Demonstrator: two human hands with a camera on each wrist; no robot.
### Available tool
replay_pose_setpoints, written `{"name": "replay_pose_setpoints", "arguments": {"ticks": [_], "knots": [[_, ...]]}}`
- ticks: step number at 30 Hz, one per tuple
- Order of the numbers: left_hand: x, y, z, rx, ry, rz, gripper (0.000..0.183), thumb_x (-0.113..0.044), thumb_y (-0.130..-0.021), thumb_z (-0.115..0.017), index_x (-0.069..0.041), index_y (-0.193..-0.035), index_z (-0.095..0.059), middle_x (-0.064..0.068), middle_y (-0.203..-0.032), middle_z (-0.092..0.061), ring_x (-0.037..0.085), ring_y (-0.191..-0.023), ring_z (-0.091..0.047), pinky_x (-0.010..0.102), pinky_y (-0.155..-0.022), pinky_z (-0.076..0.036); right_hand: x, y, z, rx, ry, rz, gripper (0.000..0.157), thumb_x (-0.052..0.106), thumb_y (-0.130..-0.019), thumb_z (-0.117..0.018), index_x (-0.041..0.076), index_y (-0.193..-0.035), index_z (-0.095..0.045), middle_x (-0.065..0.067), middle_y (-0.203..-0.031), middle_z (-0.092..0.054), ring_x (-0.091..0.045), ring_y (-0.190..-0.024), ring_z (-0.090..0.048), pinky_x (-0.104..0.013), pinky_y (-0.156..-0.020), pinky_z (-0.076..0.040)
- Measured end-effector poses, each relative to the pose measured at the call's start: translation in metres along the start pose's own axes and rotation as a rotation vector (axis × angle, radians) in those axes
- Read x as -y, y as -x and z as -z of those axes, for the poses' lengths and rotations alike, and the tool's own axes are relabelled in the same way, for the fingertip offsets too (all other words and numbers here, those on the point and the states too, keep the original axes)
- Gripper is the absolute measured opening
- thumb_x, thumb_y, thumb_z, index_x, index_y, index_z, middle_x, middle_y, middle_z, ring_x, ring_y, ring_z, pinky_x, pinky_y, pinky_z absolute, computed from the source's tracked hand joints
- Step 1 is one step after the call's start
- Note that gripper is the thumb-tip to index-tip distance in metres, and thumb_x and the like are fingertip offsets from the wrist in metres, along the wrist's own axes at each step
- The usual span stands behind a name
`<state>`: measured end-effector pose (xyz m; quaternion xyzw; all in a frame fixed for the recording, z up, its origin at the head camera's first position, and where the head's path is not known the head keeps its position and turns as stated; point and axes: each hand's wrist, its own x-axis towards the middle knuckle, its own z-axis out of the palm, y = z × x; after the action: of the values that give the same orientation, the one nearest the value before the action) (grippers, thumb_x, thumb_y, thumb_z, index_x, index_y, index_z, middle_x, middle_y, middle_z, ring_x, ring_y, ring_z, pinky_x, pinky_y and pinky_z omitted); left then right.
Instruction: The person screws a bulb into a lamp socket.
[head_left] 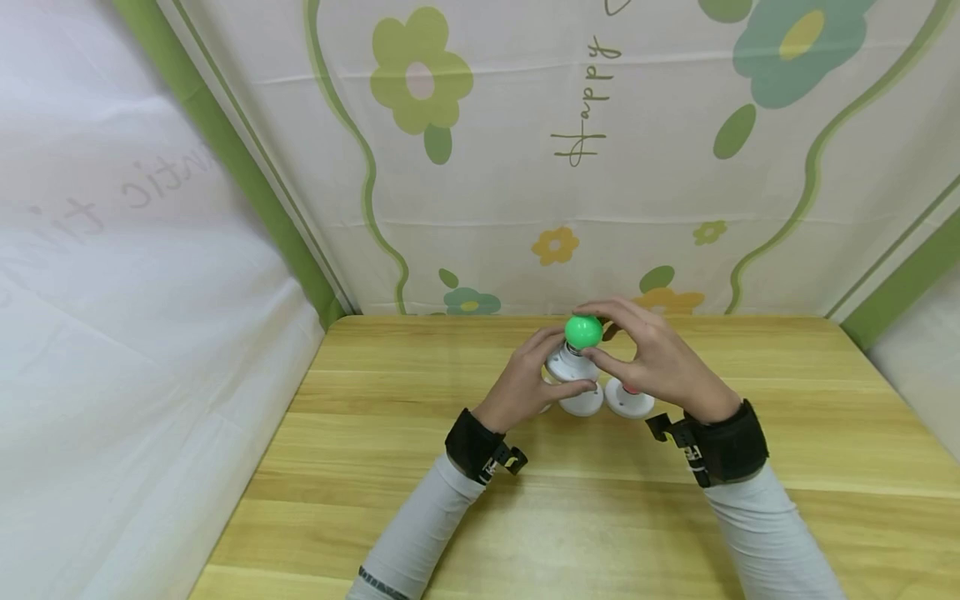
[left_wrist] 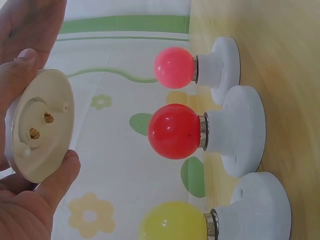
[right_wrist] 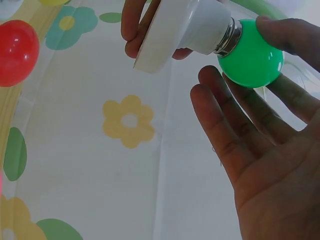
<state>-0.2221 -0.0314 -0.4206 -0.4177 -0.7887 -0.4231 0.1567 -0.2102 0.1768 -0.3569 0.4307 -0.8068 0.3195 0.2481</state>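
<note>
My left hand [head_left: 525, 375] grips a white lamp holder [head_left: 567, 365] by its round base, lifted above the table. A green light bulb [head_left: 583, 331] sits at the mouth of this holder, its metal collar partly showing in the right wrist view. My right hand [head_left: 663, 360] pinches the bulb between thumb and fingertips, the other fingers spread beside it. In the left wrist view the holder's hollow underside [left_wrist: 55, 100] faces the camera, with two brass-coloured terminals inside; the green bulb is hidden there.
Below the hands, white lamp holders stand in a row on the wooden table [head_left: 585, 517], carrying a pink bulb [left_wrist: 174, 68], a red bulb [left_wrist: 174, 131] and a yellow bulb [left_wrist: 175, 222]. A flower-printed cloth [head_left: 480, 183] hangs behind the table's far edge.
</note>
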Motion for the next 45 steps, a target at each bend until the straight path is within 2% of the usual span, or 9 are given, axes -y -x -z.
{"name": "replay_pose_setpoints", "arguments": {"ticks": [3,7,11,14,18,26,33,39,45], "knots": [[-0.0003,0.0002,-0.0003,-0.001,0.000,-0.001,0.068,-0.035,-0.082,-0.077,-0.018,-0.141,-0.046,-0.003,-0.137,-0.046,0.006,-0.118,-0.047,0.020,-0.091,-0.048,-0.0005,0.0006,-0.0002,0.017,0.024,-0.029,0.057,0.016,-0.077,-0.081,0.009,-0.128,-0.057,0.001,-0.123,-0.058,-0.008,-0.098,-0.056,-0.032,-0.075,-0.054],[-0.0003,0.0006,-0.0002,0.003,0.009,-0.002,0.069,-0.035,-0.082,-0.076,-0.018,-0.141,-0.046,-0.002,-0.138,-0.046,0.007,-0.121,-0.045,0.021,-0.094,-0.047,-0.0004,0.0010,0.0002,0.041,0.048,-0.067,0.068,0.024,-0.078,-0.080,0.015,-0.139,-0.049,-0.002,-0.135,-0.049,-0.010,-0.103,-0.054,-0.033,-0.079,-0.054],[-0.0004,0.0008,0.0002,0.004,0.008,0.000,0.068,-0.036,-0.083,-0.075,-0.019,-0.142,-0.045,-0.001,-0.139,-0.046,0.008,-0.121,-0.046,0.023,-0.095,-0.047,0.0003,0.0012,0.0011,0.059,0.023,-0.066,0.075,0.016,-0.080,-0.076,0.015,-0.146,-0.041,-0.007,-0.148,-0.038,-0.018,-0.117,-0.049,-0.037,-0.084,-0.053],[-0.0005,0.0010,0.0004,0.004,0.005,0.012,0.068,-0.038,-0.084,-0.074,-0.019,-0.142,-0.044,-0.001,-0.139,-0.046,0.008,-0.120,-0.047,0.024,-0.095,-0.047,0.0015,0.0023,0.0018,0.066,-0.014,-0.060,0.067,0.006,-0.082,-0.069,0.012,-0.144,-0.044,-0.005,-0.146,-0.043,-0.018,-0.118,-0.049,-0.039,-0.087,-0.051],[-0.0005,0.0014,0.0005,0.007,0.012,0.029,0.068,-0.040,-0.084,-0.073,-0.020,-0.142,-0.044,-0.002,-0.138,-0.046,0.007,-0.118,-0.047,0.024,-0.094,-0.047,0.0025,0.0040,0.0023,0.061,-0.035,-0.062,0.056,0.003,-0.085,-0.065,0.011,-0.138,-0.050,-0.001,-0.135,-0.054,-0.013,-0.108,-0.054,-0.039,-0.086,-0.051],[0.0001,0.0013,-0.0005,0.005,0.020,0.023,0.068,-0.040,-0.084,-0.073,-0.022,-0.142,-0.043,-0.004,-0.136,-0.047,0.006,-0.117,-0.047,0.023,-0.092,-0.049,0.0005,0.0040,0.0006,0.023,-0.016,-0.053,0.055,0.010,-0.080,-0.077,0.010,-0.131,-0.056,0.002,-0.126,-0.058,-0.012,-0.106,-0.054,-0.039,-0.084,-0.053],[0.0010,0.0013,-0.0015,-0.004,0.026,-0.006,0.066,-0.036,-0.083,-0.075,-0.020,-0.140,-0.046,-0.003,-0.135,-0.048,0.006,-0.117,-0.047,0.022,-0.092,-0.048,-0.0023,0.0036,-0.0010,0.015,0.015,-0.072,0.058,0.019,-0.077,-0.081,0.013,-0.129,-0.056,0.004,-0.120,-0.058,-0.009,-0.100,-0.054,-0.036,-0.080,-0.053],[0.0000,0.0009,-0.0008,-0.009,0.024,-0.007,0.067,-0.035,-0.082,-0.076,-0.019,-0.140,-0.045,-0.003,-0.136,-0.048,0.006,-0.119,-0.046,0.023,-0.094,-0.047,-0.0018,0.0037,0.0009,0.045,0.019,-0.078,0.071,0.022,-0.079,-0.079,0.015,-0.141,-0.046,-0.003,-0.130,-0.053,-0.013,-0.105,-0.053,-0.041,-0.083,-0.052],[-0.0004,0.0002,-0.0007,-0.004,0.024,0.006,0.069,-0.038,-0.083,-0.074,-0.020,-0.142,-0.043,-0.003,-0.136,-0.047,0.006,-0.117,-0.047,0.023,-0.094,-0.048,0.0005,0.0031,0.0030,0.048,-0.033,-0.026,0.063,0.004,-0.080,-0.070,0.011,-0.139,-0.049,-0.004,-0.137,-0.052,-0.018,-0.114,-0.052,-0.043,-0.090,-0.049]]}}
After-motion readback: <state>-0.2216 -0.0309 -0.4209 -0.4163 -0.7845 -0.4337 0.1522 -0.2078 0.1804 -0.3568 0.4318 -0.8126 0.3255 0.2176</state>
